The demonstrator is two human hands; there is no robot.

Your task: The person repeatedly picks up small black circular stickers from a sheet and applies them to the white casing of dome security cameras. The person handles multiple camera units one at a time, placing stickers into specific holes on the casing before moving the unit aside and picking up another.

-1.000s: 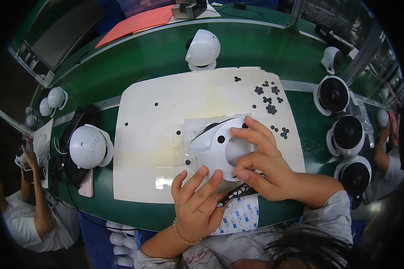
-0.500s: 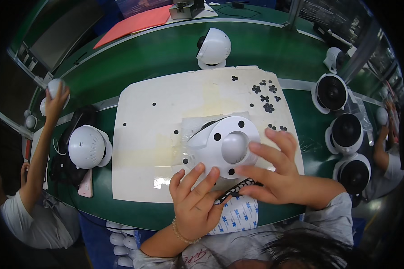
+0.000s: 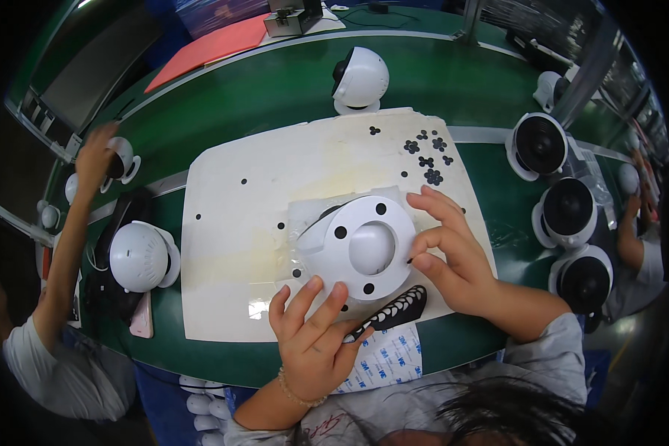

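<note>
A white camera housing [image 3: 316, 241] lies with its ring-shaped base [image 3: 403, 230] facing up on a padded patch of the pale board. Three black round pads [image 3: 340, 233] sit on the ring. My right hand [image 3: 457, 260] is at the ring's right edge, thumb and forefinger pinching a small black round pad [image 3: 410, 261]. Below the housing, my left hand [image 3: 312, 342] holds a black perforated sticker sheet [image 3: 398, 308] near the thumb. The left fingertips are by the ring's lower-left edge; whether they touch it is unclear.
Black pad clusters [image 3: 432, 177] and single dots lie on the pale board [image 3: 223, 253]. White-and-black cameras [image 3: 569, 208] stand at right, others at the far side [image 3: 364, 78] and left [image 3: 140, 256]. White-blue backing paper [image 3: 386, 357] lies near me. A co-worker's arm [image 3: 63, 260] reaches in at left.
My right hand has drawn its fingers into a pinch at the ring's right edge. More of the sticker sheet shows beside my left hand. The co-worker's hand at left has moved.
</note>
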